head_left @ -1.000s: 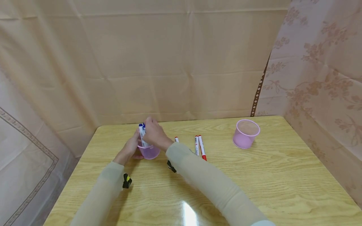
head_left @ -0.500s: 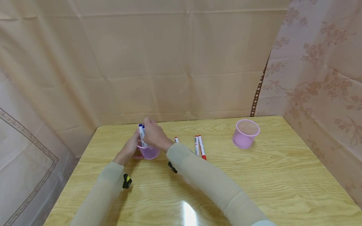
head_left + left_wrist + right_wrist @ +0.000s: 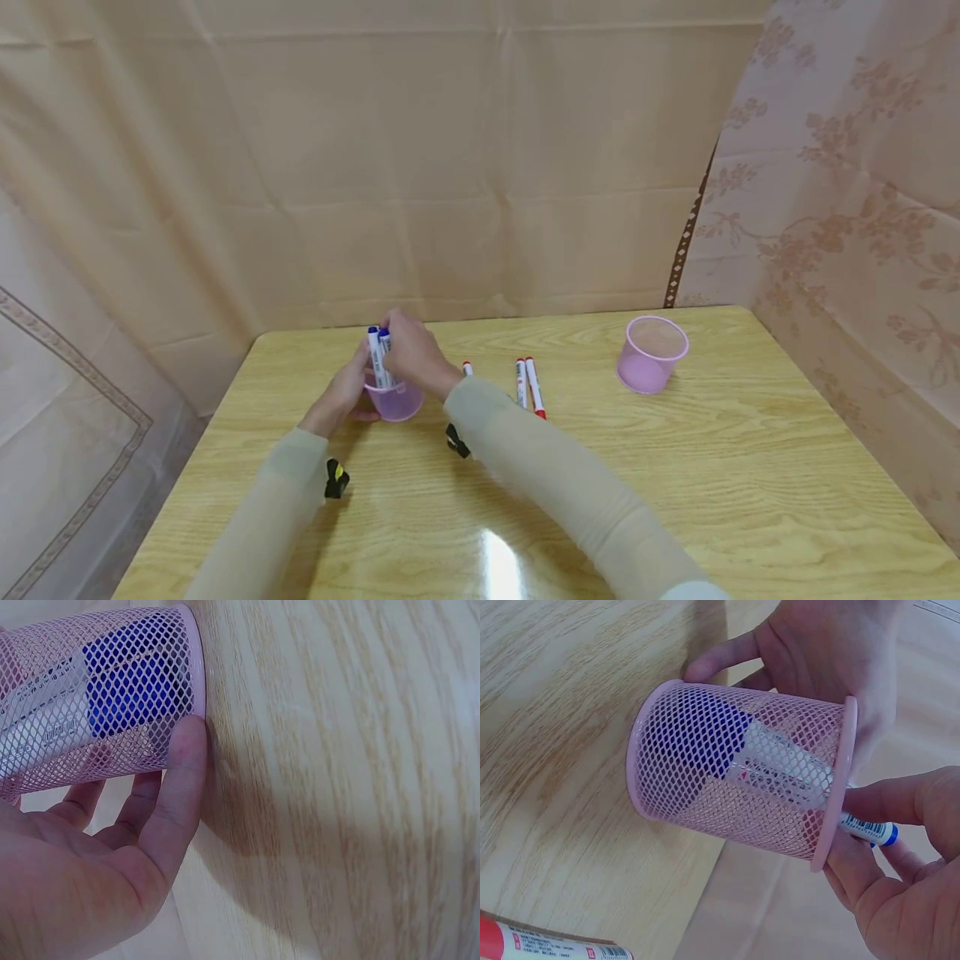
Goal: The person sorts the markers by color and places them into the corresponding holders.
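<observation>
A pink mesh pen holder [image 3: 397,404] stands at the table's left, with white, blue-ended markers [image 3: 376,360] upright in it. My left hand [image 3: 347,390] holds its left side, fingertips down at the base rim in the left wrist view. My right hand [image 3: 414,357] is over the opening from the right. In the right wrist view, its thumb and fingers pinch a blue-ended marker [image 3: 868,827] right at the top rim. The lower ends, broad and blue, show through the mesh [image 3: 697,735]. From the head view, the right hand's fingertips are hidden behind its own back.
Several red-and-white markers lie mid-table beyond my right forearm: a pair [image 3: 533,385] side by side and one [image 3: 468,368] partly hidden by the sleeve. A second pink pen holder [image 3: 647,371] stands at the back right. Curtains [image 3: 480,183] hang behind the wooden table [image 3: 735,467].
Both hands stay at the pen holder. The blue-ended marker beside my right fingers has shifted slightly, and more of it shows now. The right hand has barely moved.
</observation>
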The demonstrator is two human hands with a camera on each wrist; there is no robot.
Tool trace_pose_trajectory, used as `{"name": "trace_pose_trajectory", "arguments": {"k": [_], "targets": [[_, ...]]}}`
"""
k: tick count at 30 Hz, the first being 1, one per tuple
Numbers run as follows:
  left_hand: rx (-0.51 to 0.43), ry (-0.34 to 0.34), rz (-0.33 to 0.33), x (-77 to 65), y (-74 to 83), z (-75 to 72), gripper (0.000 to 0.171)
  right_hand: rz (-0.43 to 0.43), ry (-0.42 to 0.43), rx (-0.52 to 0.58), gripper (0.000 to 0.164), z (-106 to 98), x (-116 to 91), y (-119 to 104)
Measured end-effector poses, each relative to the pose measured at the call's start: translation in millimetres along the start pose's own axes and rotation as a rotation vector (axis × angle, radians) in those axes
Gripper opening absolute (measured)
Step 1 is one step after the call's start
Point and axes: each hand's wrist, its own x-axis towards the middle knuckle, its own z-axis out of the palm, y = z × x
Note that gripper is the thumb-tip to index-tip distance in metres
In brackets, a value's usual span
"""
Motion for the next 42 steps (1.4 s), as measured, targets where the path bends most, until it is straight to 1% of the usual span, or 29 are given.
{"name": "trace_pose_trajectory", "arguments": {"k": [3,8,11,16,19,26,30,32,34,42], "targets": [[0.002,-0.001,0.004,0.5,0.9,-0.1,0.096,0.005,0.008,0.023,0.053,0,1,0],[0.001,-0.002,0.004,1.6,1.0,0.3,0.1,0.007,0.03,0.079,0.056,-1,2,3],[-0.001,-0.003,0.003,2.0,0.9,0.5,0.102,-0.009,0.048,0.095,0.054,-3,2,6],[-0.014,0.001,0.003,1.3,0.9,-0.2,0.103,-0.053,0.082,0.122,0.046,-5,4,11],[-0.016,0.004,0.001,0.9,1.3,-0.2,0.103,-0.06,0.075,0.159,0.044,-7,4,14],[-0.015,0.004,0.002,0.9,1.7,0.2,0.1,-0.052,0.047,0.175,0.043,-11,6,19],[-0.019,0.005,0.004,1.1,1.9,0.5,0.1,-0.038,0.026,0.248,0.04,-14,6,22],[-0.017,0.005,0.004,1.1,1.9,0.8,0.1,-0.024,0.025,0.294,0.037,-15,6,23],[-0.017,0.006,0.003,1.2,2.0,1.0,0.1,-0.018,0.03,0.314,0.036,-16,7,25],[-0.025,0.012,-0.005,2.2,1.8,0.8,0.1,-0.033,0.063,0.309,0.033,-19,12,32]]}}
